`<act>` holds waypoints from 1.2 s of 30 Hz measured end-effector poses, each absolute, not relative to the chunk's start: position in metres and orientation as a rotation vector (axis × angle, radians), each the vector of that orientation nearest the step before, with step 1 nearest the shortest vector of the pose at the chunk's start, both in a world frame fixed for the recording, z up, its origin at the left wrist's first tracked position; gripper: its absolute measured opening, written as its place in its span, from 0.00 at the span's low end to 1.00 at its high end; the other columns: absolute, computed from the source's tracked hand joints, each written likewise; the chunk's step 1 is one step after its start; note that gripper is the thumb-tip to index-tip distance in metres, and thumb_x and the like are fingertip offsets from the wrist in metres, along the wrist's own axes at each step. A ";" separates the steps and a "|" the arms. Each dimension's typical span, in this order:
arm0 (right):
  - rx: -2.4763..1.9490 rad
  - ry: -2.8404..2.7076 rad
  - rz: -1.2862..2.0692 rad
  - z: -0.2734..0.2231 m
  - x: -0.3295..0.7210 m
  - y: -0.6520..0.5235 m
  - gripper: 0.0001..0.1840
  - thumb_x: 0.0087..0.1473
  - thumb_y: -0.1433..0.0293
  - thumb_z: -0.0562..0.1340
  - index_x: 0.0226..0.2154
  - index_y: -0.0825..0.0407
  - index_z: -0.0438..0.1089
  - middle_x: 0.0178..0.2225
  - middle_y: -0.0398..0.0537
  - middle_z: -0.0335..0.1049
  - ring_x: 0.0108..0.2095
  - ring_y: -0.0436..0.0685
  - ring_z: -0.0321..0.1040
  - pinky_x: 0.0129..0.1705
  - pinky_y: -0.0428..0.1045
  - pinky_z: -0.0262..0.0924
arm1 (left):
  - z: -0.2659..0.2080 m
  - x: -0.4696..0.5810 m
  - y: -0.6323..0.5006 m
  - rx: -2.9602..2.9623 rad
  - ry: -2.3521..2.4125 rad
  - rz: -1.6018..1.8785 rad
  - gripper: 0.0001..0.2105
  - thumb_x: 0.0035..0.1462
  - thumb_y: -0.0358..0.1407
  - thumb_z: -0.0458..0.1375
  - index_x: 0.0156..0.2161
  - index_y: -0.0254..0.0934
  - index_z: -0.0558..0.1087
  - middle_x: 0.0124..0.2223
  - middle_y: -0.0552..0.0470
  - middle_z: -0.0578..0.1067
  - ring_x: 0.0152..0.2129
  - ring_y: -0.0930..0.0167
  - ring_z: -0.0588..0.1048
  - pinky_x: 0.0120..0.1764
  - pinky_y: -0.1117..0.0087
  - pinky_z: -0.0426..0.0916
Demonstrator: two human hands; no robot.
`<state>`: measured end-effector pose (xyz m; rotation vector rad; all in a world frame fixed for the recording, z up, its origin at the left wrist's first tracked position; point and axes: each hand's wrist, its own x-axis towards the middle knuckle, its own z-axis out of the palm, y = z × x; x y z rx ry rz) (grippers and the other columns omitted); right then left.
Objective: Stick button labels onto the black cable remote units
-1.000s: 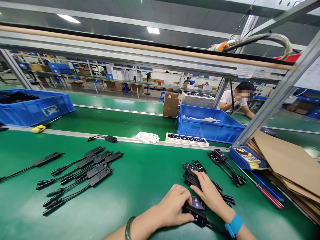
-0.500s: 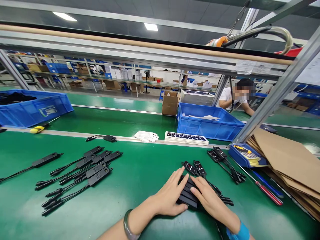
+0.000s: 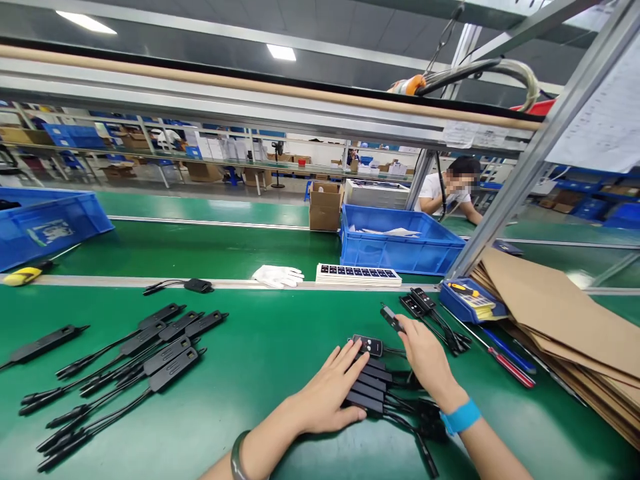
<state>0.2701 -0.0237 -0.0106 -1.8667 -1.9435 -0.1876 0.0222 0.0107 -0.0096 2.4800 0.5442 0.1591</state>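
Observation:
My right hand (image 3: 429,360) pinches a small black cable controller (image 3: 390,317), tilted up on one edge. Beside it, my left hand (image 3: 330,388) lies with fingers stretched along the ends of a row of black controllers (image 3: 371,381) standing on their sides. At the far end of that row, a controller with a printed label (image 3: 369,345) lies face up under my left fingertips. Black cables (image 3: 425,417) run from the row to the right, partly hidden by my right hand and wrist.
More black controllers (image 3: 173,363) lie at left. Two labelled ones (image 3: 420,302) lie at right, near a screwdriver (image 3: 510,367), a small blue box (image 3: 470,303) and cardboard sheets (image 3: 565,320). A white glove (image 3: 278,275), label sheets (image 3: 358,275) and a blue bin (image 3: 400,250) stand behind.
My right hand has left the row and moved up and right, now gripping one controller. My left hand stays at the row. The whole view has shifted, scenery moving left.

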 end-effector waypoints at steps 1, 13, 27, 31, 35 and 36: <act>-1.816 -1.954 -0.333 -0.006 0.269 -0.026 0.19 0.62 0.74 0.45 0.53 0.56 0.60 0.43 0.57 0.68 0.42 0.62 0.64 0.40 0.55 0.60 | -0.010 0.022 0.011 2.485 0.546 0.158 0.43 0.55 0.43 0.57 0.66 0.42 0.34 0.68 0.46 0.32 0.64 0.59 0.33 0.62 0.47 0.37; -1.787 -1.965 -0.034 0.031 0.266 -0.049 0.18 0.58 0.79 0.53 0.50 0.50 0.64 0.41 0.49 0.67 0.41 0.57 0.63 0.42 0.53 0.63 | -0.022 0.018 0.012 2.658 0.555 0.260 0.36 0.61 0.39 0.50 0.66 0.46 0.31 0.68 0.47 0.31 0.64 0.55 0.38 0.60 0.44 0.47; -1.770 -2.165 0.575 -0.011 0.215 -0.077 0.62 0.39 0.49 0.66 0.63 0.66 0.37 0.62 0.72 0.39 0.61 0.75 0.38 0.62 0.66 0.39 | -0.024 0.016 0.008 2.700 0.419 0.313 0.41 0.62 0.44 0.47 0.63 0.40 0.17 0.67 0.43 0.32 0.63 0.56 0.39 0.61 0.45 0.45; -1.786 -2.101 0.424 -0.021 0.202 -0.067 0.61 0.37 0.53 0.66 0.64 0.63 0.38 0.58 0.68 0.48 0.56 0.73 0.47 0.58 0.65 0.46 | -0.036 0.011 0.012 2.523 0.455 0.469 0.34 0.63 0.45 0.44 0.65 0.45 0.28 0.68 0.49 0.36 0.64 0.58 0.42 0.61 0.46 0.42; -1.631 -2.082 0.564 -0.015 0.220 -0.054 0.66 0.30 0.52 0.70 0.65 0.55 0.39 0.52 0.61 0.53 0.52 0.69 0.53 0.55 0.62 0.53 | -0.050 0.018 0.043 2.066 0.694 0.595 0.26 0.64 0.48 0.37 0.65 0.48 0.46 0.66 0.55 0.52 0.62 0.63 0.53 0.61 0.51 0.47; -1.560 -2.070 0.640 -0.011 0.228 -0.053 0.66 0.31 0.50 0.70 0.65 0.53 0.38 0.53 0.60 0.53 0.53 0.69 0.53 0.55 0.62 0.53 | -0.052 0.022 0.053 1.994 0.705 0.592 0.25 0.64 0.48 0.35 0.64 0.47 0.49 0.65 0.55 0.55 0.61 0.64 0.55 0.61 0.52 0.49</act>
